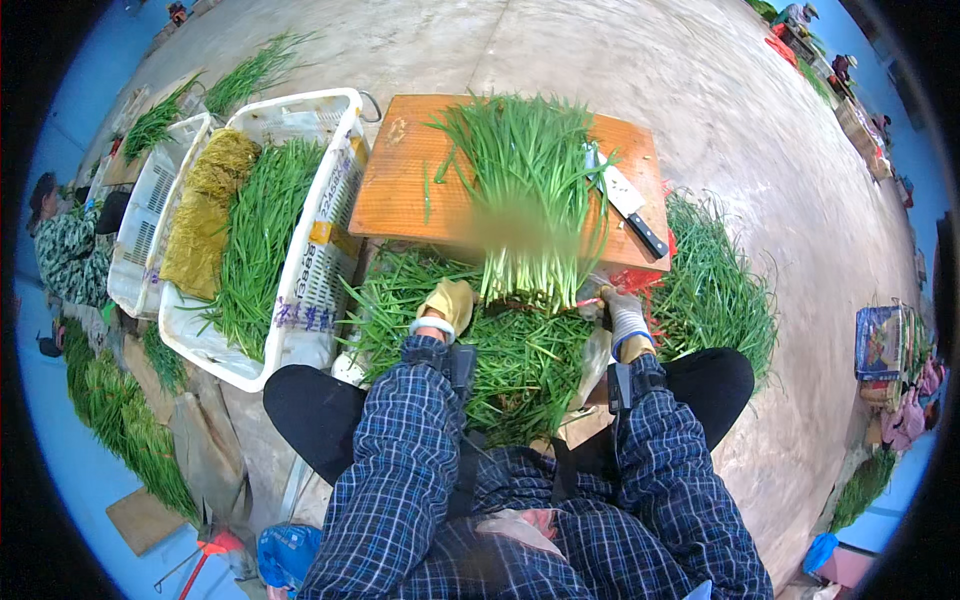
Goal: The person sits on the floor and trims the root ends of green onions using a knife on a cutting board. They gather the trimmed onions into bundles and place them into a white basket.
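Observation:
A large bunch of green garlic chives (525,165) lies on a wooden board (397,180), its pale cut ends hanging over the near edge. My left hand (447,301), in a yellowish glove, is at the lower left of those ends; its fingers are partly hidden. My right hand (627,319), in a grey-white glove, is at the board's near right, by the stem ends, with a thin red strip at its fingertips. A cleaver with a black handle (619,191) rests on the board to the right of the bunch. Loose green leaves (517,367) are heaped below the board, between my knees.
A white plastic crate (345,180) with chives and a yellow cloth-like bundle (199,225) stands at the left. Another heap of chives (705,277) lies on the floor at the right. A co-worker (71,240) sits at the far left, beyond more crates.

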A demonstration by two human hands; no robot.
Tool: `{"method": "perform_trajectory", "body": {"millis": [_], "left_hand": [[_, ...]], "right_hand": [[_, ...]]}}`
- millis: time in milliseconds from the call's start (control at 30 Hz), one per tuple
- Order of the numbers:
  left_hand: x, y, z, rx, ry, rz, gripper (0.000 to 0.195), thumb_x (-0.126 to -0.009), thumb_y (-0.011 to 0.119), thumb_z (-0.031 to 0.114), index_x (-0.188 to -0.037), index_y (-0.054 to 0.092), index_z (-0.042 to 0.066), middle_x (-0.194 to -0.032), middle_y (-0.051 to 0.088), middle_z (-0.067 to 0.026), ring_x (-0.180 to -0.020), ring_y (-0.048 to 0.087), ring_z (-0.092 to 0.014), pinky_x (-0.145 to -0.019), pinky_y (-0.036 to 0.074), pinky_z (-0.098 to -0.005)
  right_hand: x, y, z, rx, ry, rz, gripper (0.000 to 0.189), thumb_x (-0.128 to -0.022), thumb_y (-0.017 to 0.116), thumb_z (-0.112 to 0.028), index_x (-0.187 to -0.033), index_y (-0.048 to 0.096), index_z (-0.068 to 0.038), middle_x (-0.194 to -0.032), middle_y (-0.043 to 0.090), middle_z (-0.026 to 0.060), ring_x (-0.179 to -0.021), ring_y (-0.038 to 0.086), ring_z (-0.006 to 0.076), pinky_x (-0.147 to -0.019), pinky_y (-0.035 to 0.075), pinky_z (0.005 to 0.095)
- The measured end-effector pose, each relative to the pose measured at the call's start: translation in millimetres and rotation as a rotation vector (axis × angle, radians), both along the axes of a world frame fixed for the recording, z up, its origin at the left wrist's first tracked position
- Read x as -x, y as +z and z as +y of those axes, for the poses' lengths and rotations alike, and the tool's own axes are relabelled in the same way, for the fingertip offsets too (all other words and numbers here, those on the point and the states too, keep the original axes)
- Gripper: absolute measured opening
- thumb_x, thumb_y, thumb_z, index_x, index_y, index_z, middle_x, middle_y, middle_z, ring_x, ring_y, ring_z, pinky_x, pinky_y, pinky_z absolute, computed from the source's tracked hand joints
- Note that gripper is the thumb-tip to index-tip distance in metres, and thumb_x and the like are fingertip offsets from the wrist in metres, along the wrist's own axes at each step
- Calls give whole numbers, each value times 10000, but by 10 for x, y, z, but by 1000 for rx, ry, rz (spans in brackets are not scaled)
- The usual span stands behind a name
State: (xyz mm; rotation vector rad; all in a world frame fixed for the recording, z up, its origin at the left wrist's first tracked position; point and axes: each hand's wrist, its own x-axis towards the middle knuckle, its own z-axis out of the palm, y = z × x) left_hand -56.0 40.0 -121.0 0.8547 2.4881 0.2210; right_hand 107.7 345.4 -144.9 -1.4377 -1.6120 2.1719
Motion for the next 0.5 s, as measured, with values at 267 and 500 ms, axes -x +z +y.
{"method": "perform_trajectory", "body": {"millis": [267, 500], "left_hand": [[-17, -67, -155, -8, -455, 441, 246, -898, 563, 126, -1058, 747, 160, -941, 724, -188, -867, 705, -387, -756, 577, -457], [-8, 24, -266, -45, -320, 175, 284, -888, 552, 148, -1068, 766, 199, -894, 721, -181, -852, 703, -379, -765, 584, -455]], "right_hand": [[-105, -86, 137, -322, 336, -302, 162, -896, 687, -190, -886, 669, -28, -686, 660, 81, -613, 688, 232, -530, 511, 350], [-151, 327, 91, -645, 699, -684, 450, -844, 631, -417, -1101, 711, -57, -1118, 687, 236, -1078, 654, 391, -909, 515, 454]]}}
